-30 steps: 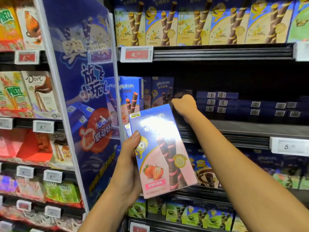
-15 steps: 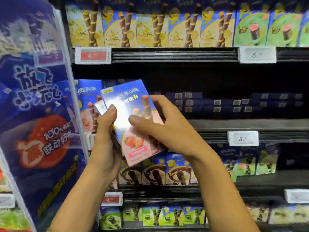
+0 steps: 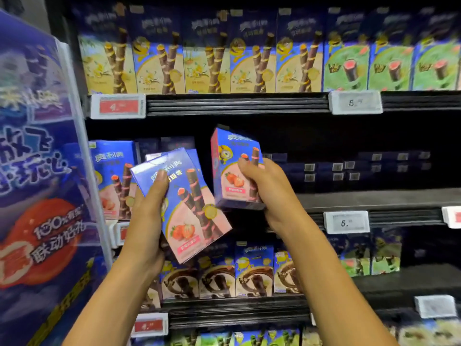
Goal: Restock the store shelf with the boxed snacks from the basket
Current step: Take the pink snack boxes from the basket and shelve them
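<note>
Head view is showing the right grip (image 3: 267, 188) curling round one box (image 3: 232, 178), just split off the stack (image 3: 189, 208) that the left grip (image 3: 147, 221) is clutching; both are hovering right of the shelved box (image 3: 112, 171), so placing it on the shelf (image 3: 374, 198) is looking next.

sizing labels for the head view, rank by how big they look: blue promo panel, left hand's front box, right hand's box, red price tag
1. blue promo panel
2. front box in the left hand and the single box in the right hand: unranked, the first looks bigger but seems nearer
3. red price tag
</note>
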### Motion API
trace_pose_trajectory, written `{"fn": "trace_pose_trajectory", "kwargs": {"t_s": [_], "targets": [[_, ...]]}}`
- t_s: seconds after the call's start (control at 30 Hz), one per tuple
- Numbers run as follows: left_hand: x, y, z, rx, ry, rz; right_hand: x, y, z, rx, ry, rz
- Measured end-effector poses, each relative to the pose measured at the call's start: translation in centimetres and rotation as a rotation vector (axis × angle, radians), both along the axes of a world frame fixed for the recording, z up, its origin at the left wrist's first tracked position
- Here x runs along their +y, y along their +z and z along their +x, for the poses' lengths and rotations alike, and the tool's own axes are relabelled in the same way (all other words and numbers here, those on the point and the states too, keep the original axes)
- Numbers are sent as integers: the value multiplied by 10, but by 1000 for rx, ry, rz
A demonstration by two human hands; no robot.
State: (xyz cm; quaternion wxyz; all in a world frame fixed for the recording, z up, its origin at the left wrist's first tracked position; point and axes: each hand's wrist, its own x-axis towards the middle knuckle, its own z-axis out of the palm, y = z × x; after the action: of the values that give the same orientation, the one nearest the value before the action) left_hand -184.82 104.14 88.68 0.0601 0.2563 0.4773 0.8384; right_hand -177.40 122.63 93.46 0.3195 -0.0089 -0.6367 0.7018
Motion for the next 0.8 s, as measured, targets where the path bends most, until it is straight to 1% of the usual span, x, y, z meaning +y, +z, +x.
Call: {"fn": "trace_pose_trajectory", "kwargs": {"t_s": [0.07,0.13,0.2,0.27,0.33,0.43,0.53,0.6,0.67,0.8], "targets": [[-4,2,1,-14,15,-18,18,6,-14,-60,-53,-27],[-7,2,4,-28,13,-26,32,8,-28,-151,-157,23],[-11,1,7,-36,-4,-20,40,9,-43,-197,-210,78],[-14,0,10,-56,-26,-17,43,9,-59,-230,-251,184],[-16,-1,12,-70,-22,-32,44,7,-76,-298,-305,318],[-18,-3,13,-66,-2,-47,43,5,-93,-401,-343,460],[-20,-3,14,-58,7,-57,40,12,-103,-536,-366,686],[-20,-3,15,-54,13,-63,38,20,-111,-583,-397,813],[-20,-2,17,-59,23,-75,38,24,-119,-616,-440,887],[-22,-3,19,-89,39,-102,38,23,-134,-628,-503,962]]}}
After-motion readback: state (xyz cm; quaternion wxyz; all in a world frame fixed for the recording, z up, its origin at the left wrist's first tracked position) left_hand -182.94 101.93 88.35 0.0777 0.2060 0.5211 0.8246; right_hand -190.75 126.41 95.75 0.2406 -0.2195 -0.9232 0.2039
